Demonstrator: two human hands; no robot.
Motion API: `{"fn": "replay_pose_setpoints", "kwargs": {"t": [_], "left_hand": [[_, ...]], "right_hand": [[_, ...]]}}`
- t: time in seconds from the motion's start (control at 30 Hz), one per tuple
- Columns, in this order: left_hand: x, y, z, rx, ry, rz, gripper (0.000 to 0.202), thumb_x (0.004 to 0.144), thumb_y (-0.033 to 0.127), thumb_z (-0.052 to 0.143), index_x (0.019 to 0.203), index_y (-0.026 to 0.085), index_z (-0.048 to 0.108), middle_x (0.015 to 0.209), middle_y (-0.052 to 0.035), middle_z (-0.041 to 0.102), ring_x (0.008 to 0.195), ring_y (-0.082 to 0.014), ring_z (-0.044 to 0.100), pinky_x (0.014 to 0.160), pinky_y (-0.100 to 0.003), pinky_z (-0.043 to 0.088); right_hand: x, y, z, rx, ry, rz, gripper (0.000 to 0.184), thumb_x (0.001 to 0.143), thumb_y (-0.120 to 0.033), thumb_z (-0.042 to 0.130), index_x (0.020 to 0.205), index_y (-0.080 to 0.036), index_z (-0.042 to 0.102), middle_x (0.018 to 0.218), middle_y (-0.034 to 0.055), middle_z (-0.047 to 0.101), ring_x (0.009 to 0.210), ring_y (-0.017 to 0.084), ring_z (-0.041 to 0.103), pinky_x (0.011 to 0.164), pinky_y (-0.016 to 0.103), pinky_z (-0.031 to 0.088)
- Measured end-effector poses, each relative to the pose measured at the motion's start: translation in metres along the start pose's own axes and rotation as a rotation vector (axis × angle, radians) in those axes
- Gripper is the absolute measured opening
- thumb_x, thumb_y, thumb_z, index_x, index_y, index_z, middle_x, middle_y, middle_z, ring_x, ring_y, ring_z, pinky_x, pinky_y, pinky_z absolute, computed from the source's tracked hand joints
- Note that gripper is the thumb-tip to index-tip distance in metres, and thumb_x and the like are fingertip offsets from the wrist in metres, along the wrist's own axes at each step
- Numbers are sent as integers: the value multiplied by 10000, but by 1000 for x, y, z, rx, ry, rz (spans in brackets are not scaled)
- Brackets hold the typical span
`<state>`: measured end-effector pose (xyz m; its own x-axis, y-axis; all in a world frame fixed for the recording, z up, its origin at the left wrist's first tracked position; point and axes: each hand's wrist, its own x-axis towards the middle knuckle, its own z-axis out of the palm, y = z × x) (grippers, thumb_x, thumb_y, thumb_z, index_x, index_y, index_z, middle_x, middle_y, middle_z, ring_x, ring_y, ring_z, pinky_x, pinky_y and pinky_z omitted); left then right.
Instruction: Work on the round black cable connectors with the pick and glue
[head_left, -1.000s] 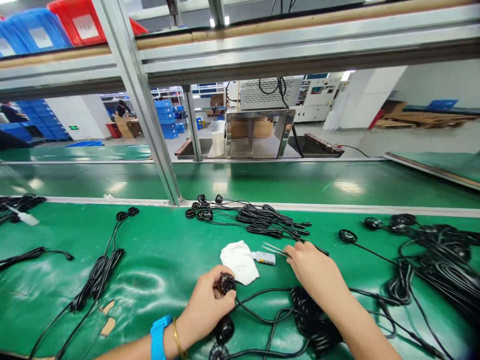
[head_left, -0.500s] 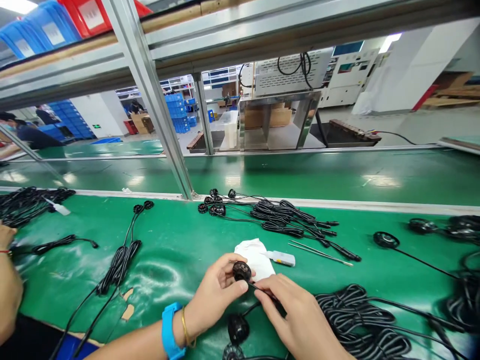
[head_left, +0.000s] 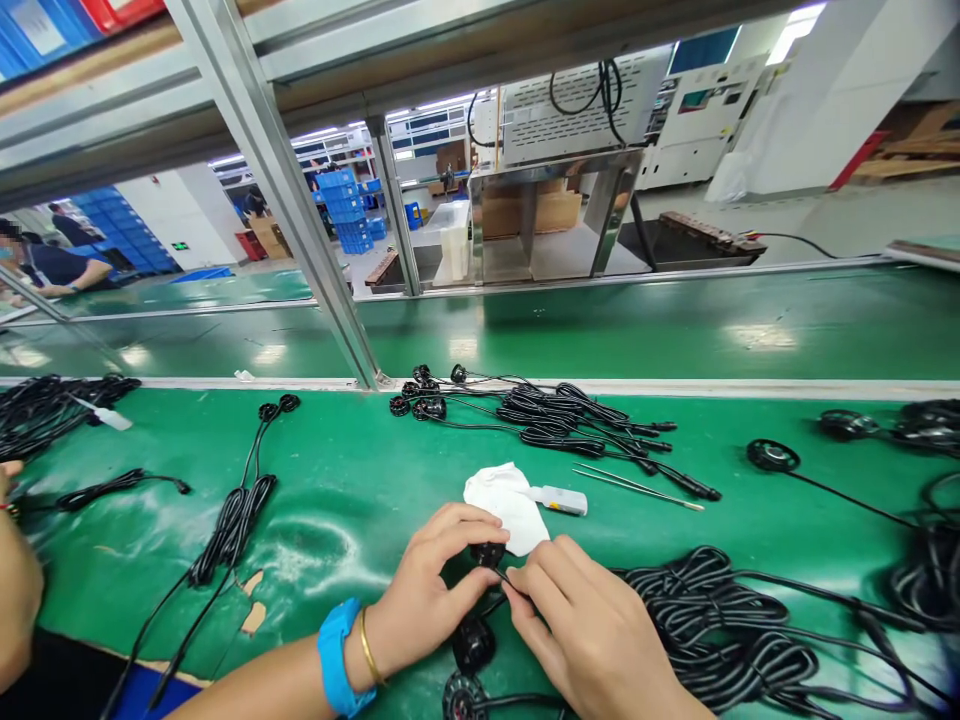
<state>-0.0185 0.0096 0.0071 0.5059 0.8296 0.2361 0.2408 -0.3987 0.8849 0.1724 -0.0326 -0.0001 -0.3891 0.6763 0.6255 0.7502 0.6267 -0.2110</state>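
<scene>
hands closer than before | our left hand [head_left: 431,585] pinches the disc [head_left: 487,553] lower now | our right hand [head_left: 585,630] pinches its cable [head_left: 712,600] | tweezers [head_left: 637,486] lie untouched

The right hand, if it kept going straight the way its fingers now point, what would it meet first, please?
The right hand points up and left, fingers pinching the cable beside the small black round part held by the left hand. It would likely meet that part and the left fingers first; the white cloth lies just beyond.
</scene>
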Motion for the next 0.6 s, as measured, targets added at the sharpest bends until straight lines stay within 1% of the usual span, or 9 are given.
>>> {"fn": "replay_pose_setpoints", "kwargs": {"t": [0.13,0.27,0.43,0.6], "left_hand": [[-1,0,0,-1,-18,-14,230,875,142,669,1076,246,705,1134,-53,691,1112,-204,622,1015,-332,469],[-1,0,0,-12,-19,-6,193,878,145,667,1045,231,712,1131,-58,686,1097,-202,626,1009,-329,471],[0,-3,1,4,-5,52,190,902,172,644,1074,232,700,1135,-61,681,1095,-196,624,988,-325,482],[0,-5,2,4,-1,52,263,905,170,642,1155,248,669,1174,-58,677,1137,-192,617,1021,-327,475]], "right_hand": [[2,-2,0,-20,10,0,205,963,-76,473,805,-169,564,735,36,500,666,191,461,591,313,322],[2,-4,2,1,25,11,216,968,-66,449,822,-171,567,738,34,505,670,186,458,597,306,317],[0,-4,5,50,69,41,223,989,-85,436,843,-175,578,741,27,503,676,174,455,610,291,322],[1,-2,4,54,74,51,244,1005,-103,425,829,-182,575,734,25,505,676,174,456,614,294,320]]}}
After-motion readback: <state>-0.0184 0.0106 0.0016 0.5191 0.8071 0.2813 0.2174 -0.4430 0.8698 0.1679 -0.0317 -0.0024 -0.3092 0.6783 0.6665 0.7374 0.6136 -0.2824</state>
